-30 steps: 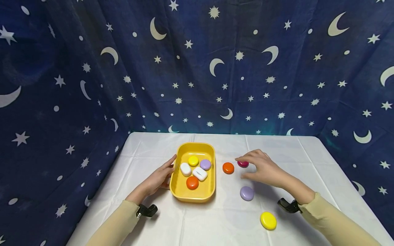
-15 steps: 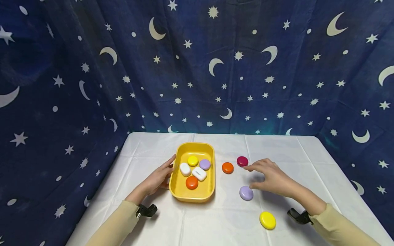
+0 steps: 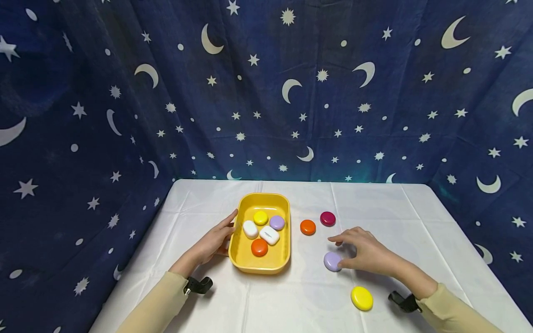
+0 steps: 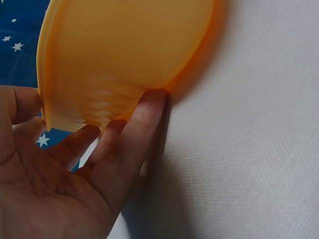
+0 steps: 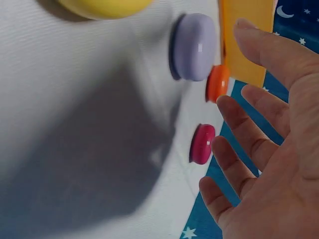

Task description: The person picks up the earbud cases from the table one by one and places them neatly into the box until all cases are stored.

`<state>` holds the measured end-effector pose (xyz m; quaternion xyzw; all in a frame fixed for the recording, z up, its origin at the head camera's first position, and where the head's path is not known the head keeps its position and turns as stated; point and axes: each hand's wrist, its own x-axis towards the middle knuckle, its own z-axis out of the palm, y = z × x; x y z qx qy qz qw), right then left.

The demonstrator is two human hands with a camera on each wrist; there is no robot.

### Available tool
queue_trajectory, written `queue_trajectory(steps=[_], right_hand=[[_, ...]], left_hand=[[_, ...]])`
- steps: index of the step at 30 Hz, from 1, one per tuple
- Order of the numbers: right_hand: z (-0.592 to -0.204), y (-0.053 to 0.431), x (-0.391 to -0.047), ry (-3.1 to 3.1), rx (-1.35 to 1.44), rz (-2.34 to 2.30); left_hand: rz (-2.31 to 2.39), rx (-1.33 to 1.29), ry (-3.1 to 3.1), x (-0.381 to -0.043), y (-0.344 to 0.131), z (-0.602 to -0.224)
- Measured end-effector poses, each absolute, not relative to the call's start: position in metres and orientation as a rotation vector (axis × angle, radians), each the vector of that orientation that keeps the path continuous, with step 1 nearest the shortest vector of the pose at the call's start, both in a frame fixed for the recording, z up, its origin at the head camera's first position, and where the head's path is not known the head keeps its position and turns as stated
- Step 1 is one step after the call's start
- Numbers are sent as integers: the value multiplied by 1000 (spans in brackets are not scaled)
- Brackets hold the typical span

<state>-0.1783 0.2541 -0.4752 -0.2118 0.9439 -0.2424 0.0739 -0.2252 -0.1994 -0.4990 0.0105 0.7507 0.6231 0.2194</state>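
Observation:
My left hand (image 3: 214, 241) rests against the left wall of a yellow plastic tray (image 3: 260, 269), fingers mostly straight. In the left wrist view, the fingertips (image 4: 152, 97) touch the tray's outer side. My right hand (image 3: 368, 252) hovers with spread fingers beside a smooth lavender disc (image 3: 331, 262), its thumb overlapping the disc's right edge in the head view. Nothing lies in that palm in the right wrist view, where the lavender disc (image 5: 195, 47) sits left of the thumb. Inside the tray are a yellow disc (image 3: 261, 218), another lavender one (image 3: 276, 223), an orange one (image 3: 259, 247) and two white rounded pieces (image 3: 269, 235).
An orange disc (image 3: 307, 227) and a crimson disc (image 3: 327, 218) lie on the white cloth right of the tray. Nearer the front is a yellow disc (image 3: 362, 298). A dark blue curtain (image 3: 266, 92) with moons and stars surrounds the table's back and sides.
My right hand has drawn back from over the crimson disc toward the front and come down beside the lavender disc. The left hand and tray have stayed in place.

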Motion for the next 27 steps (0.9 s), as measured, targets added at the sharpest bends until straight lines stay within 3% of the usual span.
queue_trajectory(steps=[27], right_hand=[[-503, 259, -176, 2807, -679, -746]], left_hand=[[1715, 50, 2075, -224, -199, -497]])
